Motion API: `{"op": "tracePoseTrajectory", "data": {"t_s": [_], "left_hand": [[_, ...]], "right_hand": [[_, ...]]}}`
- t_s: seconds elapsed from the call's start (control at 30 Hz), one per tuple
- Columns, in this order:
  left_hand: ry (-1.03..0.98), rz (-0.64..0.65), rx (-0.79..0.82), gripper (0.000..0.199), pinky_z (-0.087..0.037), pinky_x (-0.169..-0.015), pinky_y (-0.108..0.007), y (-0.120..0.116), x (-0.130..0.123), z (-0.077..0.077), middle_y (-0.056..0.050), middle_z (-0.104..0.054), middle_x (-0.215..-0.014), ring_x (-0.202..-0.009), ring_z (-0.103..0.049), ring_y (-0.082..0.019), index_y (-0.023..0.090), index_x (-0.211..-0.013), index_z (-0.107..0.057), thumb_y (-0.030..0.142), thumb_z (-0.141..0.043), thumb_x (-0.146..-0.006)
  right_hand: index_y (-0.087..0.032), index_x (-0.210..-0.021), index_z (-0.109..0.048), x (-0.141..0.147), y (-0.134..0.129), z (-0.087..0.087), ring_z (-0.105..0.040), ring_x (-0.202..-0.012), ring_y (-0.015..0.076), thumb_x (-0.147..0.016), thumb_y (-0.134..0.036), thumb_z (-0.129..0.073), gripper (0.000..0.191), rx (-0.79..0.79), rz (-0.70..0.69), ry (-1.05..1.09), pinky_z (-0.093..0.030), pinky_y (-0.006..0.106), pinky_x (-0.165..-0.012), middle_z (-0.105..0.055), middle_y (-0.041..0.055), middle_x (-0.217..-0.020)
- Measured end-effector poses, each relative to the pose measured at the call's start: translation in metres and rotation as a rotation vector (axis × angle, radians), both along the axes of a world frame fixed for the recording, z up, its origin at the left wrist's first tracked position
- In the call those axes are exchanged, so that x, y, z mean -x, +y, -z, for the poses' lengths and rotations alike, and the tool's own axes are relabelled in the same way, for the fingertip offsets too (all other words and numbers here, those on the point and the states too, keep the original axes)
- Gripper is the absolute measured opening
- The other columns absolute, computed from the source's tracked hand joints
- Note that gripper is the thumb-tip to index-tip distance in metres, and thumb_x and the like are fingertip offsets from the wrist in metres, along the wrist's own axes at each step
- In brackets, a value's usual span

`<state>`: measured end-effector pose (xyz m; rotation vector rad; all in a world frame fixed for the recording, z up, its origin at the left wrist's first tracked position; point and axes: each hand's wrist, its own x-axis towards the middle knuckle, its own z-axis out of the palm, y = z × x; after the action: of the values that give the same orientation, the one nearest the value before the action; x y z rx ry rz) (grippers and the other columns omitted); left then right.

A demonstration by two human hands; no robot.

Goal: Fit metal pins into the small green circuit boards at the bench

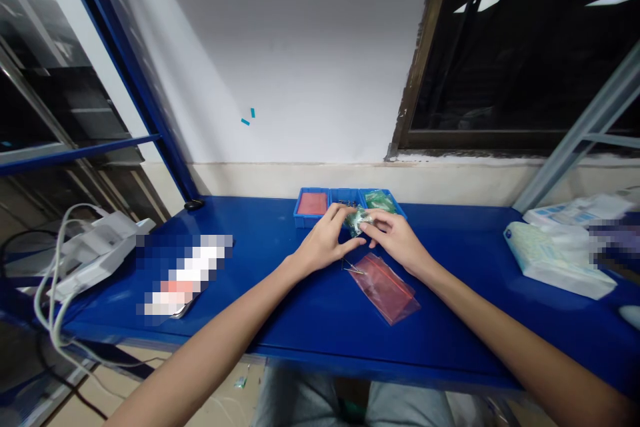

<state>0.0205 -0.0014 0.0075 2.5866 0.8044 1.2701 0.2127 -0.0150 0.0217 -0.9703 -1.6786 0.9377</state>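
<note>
Bare forearms [235, 333] are reached in over the front edge of the desk [260, 233], which is filled mostly around its ends and middle. By the left edge a power strip [100, 253] is set, and at the right end a tissue pack [560, 260] is laid, both perhaps kept aside to leave the middle free for work. Toward the front left corner a pixelated item [195, 270] is seen; what it is cannot be told. Near the middle of the back edge three blue bins [306, 221] are lined up, probably so that parts are kept sorted and within reach. Red bags [393, 293] are laid flat between the hands and the front edge.

In front of the bins a green bag [358, 220] is held between both hands, likely so that it is kept steady from two sides. It is pinched by the right hand [393, 235] between thumb and fingers; its far side is touched by the left hand [325, 240], whose thumb is spread, so whether it grips cannot be told. The green bag is small, clear, crumpled and shiny; its contents cannot be made out. Smallest of all, thin screws [356, 271] are scattered on the red bags' left end.
</note>
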Motion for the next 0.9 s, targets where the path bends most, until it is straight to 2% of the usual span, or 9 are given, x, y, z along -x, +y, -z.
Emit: {"op": "tracePoseTrajectory", "data": {"t_s": [0.07, 0.13, 0.33, 0.47, 0.6, 0.7, 0.77, 0.83, 0.9], "left_hand": [[0.031, 0.028, -0.002, 0.04, -0.049, -0.104, -0.045, 0.0, -0.001, 0.001, -0.013, -0.055, -0.127, -0.12, -0.055, -0.026, 0.02, -0.134, -0.046, 0.03, -0.056, -0.097], [0.06, 0.052, 0.003, 0.036, -0.048, -0.106, -0.043, 0.0, -0.003, 0.002, -0.013, -0.056, -0.128, -0.121, -0.056, -0.024, 0.019, -0.137, -0.045, 0.021, -0.045, -0.101], [0.049, -0.068, 0.019, 0.032, -0.052, -0.096, -0.037, 0.005, -0.003, 0.006, -0.012, -0.058, -0.113, -0.106, -0.061, -0.021, 0.015, -0.127, -0.055, 0.014, -0.036, -0.102], [-0.024, -0.14, 0.01, 0.025, -0.053, -0.086, -0.035, 0.006, -0.001, 0.005, -0.01, -0.063, -0.102, -0.093, -0.063, -0.02, 0.014, -0.116, -0.061, 0.015, -0.041, -0.101], [-0.164, -0.07, 0.046, 0.021, -0.053, -0.086, -0.034, 0.005, -0.001, 0.0, -0.008, -0.069, -0.1, -0.093, -0.065, -0.019, 0.015, -0.107, -0.066, 0.01, -0.05, -0.095], [-0.24, 0.014, 0.071, 0.023, -0.052, -0.094, -0.037, 0.004, -0.001, -0.005, -0.008, -0.071, -0.106, -0.102, -0.065, -0.019, 0.017, -0.106, -0.07, 0.009, -0.051, -0.094], [-0.25, 0.038, 0.071, 0.025, -0.049, -0.1, -0.04, 0.004, -0.001, -0.006, -0.008, -0.069, -0.114, -0.11, -0.063, -0.02, 0.019, -0.105, -0.072, 0.009, -0.052, -0.093], [-0.25, 0.019, 0.072, 0.026, -0.047, -0.102, -0.042, 0.005, 0.0, -0.005, -0.008, -0.066, -0.12, -0.115, -0.061, -0.021, 0.02, -0.103, -0.074, 0.009, -0.054, -0.091], [-0.26, -0.02, 0.106, 0.027, -0.05, -0.098, -0.041, 0.007, 0.0, -0.003, -0.009, -0.065, -0.119, -0.112, -0.061, -0.022, 0.021, -0.105, -0.074, 0.01, -0.054, -0.09]], "right_hand": [[-0.017, -0.079, -0.067, 0.0, 0.0, 0.0, -0.064, -0.086, 0.0211, -0.081, -0.043, -0.07, 0.027, -0.032, 0.008, -0.026, -0.054, 0.027, -0.054, -0.062, 0.0121, -0.12], [-0.017, -0.076, -0.067, 0.0, 0.001, 0.001, -0.064, -0.093, 0.0243, -0.082, -0.044, -0.068, 0.028, -0.053, 0.011, -0.064, -0.054, 0.028, -0.053, -0.059, 0.0129, -0.126], [-0.019, -0.084, -0.069, -0.001, 0.003, 0.005, -0.064, -0.092, 0.0227, -0.084, -0.039, -0.067, 0.019, -0.165, 0.068, -0.133, -0.055, 0.03, -0.063, -0.066, 0.0079, -0.098], [-0.019, -0.094, -0.063, 0.0, 0.002, 0.005, -0.067, -0.078, 0.0211, -0.085, -0.043, -0.065, 0.026, -0.055, 0.018, 0.052, -0.053, 0.027, -0.052, -0.066, 0.0061, -0.087], [-0.021, -0.108, -0.053, 0.002, 0.0, 0.003, -0.07, -0.076, 0.0207, -0.087, -0.044, -0.063, 0.033, -0.014, 0.061, 0.276, -0.052, 0.026, -0.051, -0.068, 0.0054, -0.09], [-0.022, -0.113, -0.052, 0.003, -0.001, 0.004, -0.07, -0.075, 0.0192, -0.082, -0.045, -0.071, 0.043, 0.052, 0.086, 0.299, -0.053, 0.026, -0.052, -0.067, 0.0058, -0.097], [-0.022, -0.117, -0.054, 0.003, 0.0, 0.006, -0.069, -0.078, 0.0192, -0.078, -0.042, -0.076, 0.049, 0.161, 0.012, 0.291, -0.055, 0.027, -0.055, -0.067, 0.0063, -0.1], [-0.021, -0.117, -0.058, 0.003, 0.002, 0.008, -0.068, -0.077, 0.0176, -0.075, -0.038, -0.079, 0.05, 0.236, -0.077, 0.288, -0.055, 0.027, -0.058, -0.068, 0.0051, -0.096], [-0.018, -0.111, -0.062, 0.002, 0.004, 0.01, -0.066, -0.073, 0.0154, -0.073, -0.035, -0.08, 0.045, 0.232, -0.089, 0.289, -0.052, 0.025, -0.059, -0.066, 0.0026, -0.085]]}}
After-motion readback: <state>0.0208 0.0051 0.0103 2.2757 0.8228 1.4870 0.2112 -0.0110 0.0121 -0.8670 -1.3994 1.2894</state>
